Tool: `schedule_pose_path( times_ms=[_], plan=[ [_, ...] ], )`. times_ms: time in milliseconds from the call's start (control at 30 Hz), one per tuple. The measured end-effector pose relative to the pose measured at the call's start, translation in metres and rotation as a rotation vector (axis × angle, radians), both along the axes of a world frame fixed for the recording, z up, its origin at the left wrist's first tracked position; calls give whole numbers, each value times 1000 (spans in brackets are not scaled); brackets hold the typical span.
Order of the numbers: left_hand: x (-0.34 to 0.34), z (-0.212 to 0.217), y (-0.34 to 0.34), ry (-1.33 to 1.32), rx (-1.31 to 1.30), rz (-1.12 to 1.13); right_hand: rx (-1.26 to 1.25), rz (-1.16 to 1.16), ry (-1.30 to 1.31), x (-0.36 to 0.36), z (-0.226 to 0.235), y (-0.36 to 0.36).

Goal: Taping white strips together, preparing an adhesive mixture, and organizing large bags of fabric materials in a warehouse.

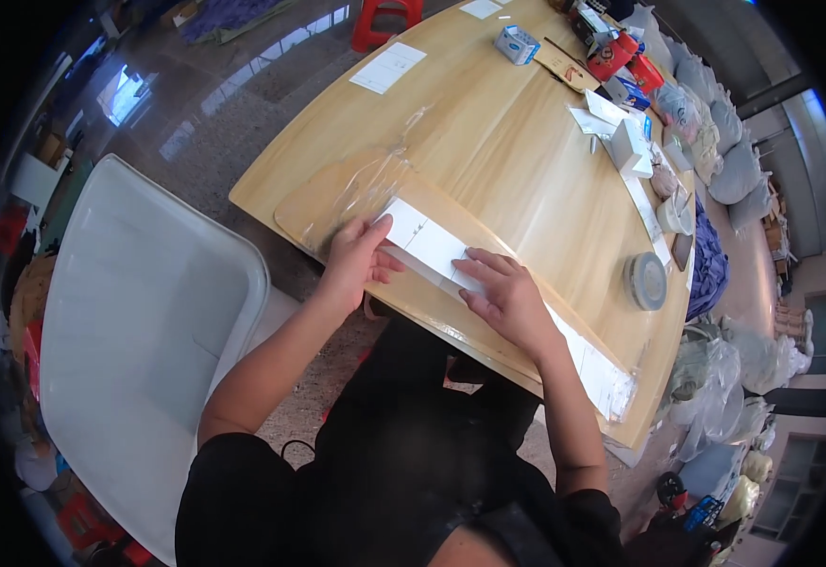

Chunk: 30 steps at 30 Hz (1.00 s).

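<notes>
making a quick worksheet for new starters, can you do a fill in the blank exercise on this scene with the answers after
1. The left hand and right hand both touch a long piece whose main colour is ____.
2. On the table, the grey roll lies nearer the ____ hand.
3. The plastic stool beyond the table's far edge is coloured ____.

Missing words: white; right; red.

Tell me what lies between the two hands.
In the head view, a white piece spans from the left hand to the right hand.
</notes>
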<state>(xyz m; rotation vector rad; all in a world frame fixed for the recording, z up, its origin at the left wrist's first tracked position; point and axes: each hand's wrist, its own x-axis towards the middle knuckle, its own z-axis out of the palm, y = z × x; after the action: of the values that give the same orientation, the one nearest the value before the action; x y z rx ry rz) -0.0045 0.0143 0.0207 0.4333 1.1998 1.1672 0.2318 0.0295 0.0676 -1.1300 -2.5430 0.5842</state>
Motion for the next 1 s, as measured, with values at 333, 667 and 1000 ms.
schedule_pose_path(
  times_ms=[333, 667, 1000],
  plan=[
    [-23, -22, 31, 1109, 987, -32, -788, -88, 130, 5, 19, 37],
    [-21, -38, 50, 901, 789, -187, -1103, -209, 279, -1, 16, 42],
    [-25, -29, 37, 905, 804, -185, -1110, -237, 280, -4, 17, 34]
  ],
)
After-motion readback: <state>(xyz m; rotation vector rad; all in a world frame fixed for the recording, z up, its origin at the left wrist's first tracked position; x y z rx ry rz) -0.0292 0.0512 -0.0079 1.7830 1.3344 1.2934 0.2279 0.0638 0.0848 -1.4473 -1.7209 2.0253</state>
